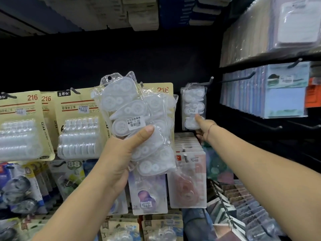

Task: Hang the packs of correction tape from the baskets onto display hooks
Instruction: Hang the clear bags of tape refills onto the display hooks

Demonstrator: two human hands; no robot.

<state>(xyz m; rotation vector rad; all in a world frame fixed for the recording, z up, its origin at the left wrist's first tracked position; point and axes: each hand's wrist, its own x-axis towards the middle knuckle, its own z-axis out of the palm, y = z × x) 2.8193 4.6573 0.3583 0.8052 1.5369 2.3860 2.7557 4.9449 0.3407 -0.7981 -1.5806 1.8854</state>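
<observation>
Clear plastic packs of correction tape fill the centre of the frame as a fanned bundle, gripped by the left hand. Its thumb presses across the front just below a white price sticker, and its fingers are wrapped behind the lower halves. The punched hang-hole of the front pack stands free at the top.

At centre right, the right hand reaches up to a hanging pack that sits on a black display hook. One digit lies on the lowest tape of that pack, the other fingers are curled beneath its bottom edge, and the hand pinches that end. Yellow-carded packs hang at left, behind the bundle.
</observation>
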